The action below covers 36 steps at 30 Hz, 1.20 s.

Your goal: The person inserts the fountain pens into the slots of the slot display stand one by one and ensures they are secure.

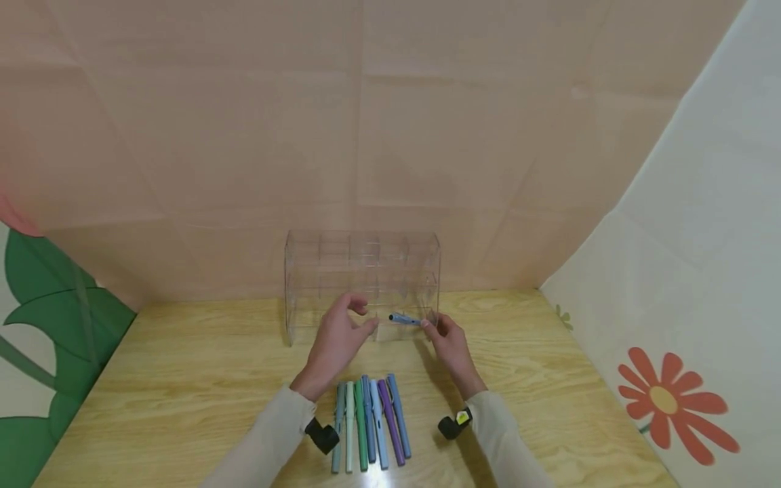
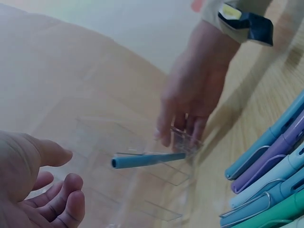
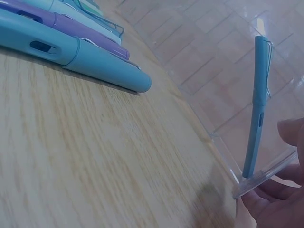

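Note:
A blue capped pen with a wire clip lies in the bottom front part of a clear plastic rack, one end right at the rack's right side wall. My right hand grips that wall at its front edge. In the right wrist view the thumb is on the inner side, near the pen, and the other fingers are outside. My left hand holds nothing in front of the rack's middle, its fingers loosely bent and the thumb apart, left of the pen's free end.
Several capped pens in blue, purple, green and pale shades lie side by side on the wooden table, between my forearms. A pinkish cloth hangs behind the rack. A white flowered cloth stands at the right.

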{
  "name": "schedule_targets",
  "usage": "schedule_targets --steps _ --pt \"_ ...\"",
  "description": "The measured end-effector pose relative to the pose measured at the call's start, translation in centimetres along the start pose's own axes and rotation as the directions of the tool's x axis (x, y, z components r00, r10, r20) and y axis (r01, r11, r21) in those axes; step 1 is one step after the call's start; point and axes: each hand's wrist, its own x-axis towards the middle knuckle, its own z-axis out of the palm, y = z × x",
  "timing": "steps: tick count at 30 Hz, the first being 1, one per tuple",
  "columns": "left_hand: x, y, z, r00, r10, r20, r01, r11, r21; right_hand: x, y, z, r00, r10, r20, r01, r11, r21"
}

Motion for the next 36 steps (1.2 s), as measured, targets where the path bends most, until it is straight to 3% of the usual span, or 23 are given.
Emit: schedule_targets --steps 17,36 --pt "-3.5 0.8 -4.2 0.997 -0.058 -0.052 0.056 0.998 -0.041 0.2 -0.3 0.1 1.0 0.005 -0.001 -0.005 1.0 -0.012" --pt "-6.0 -1.4 -4.9 0.987 -0.159 -0.025 0.159 0.987 -0.002 0.2 -0.4 0.1 1.0 0.009 0.008 -0.009 1.0 -0.009"
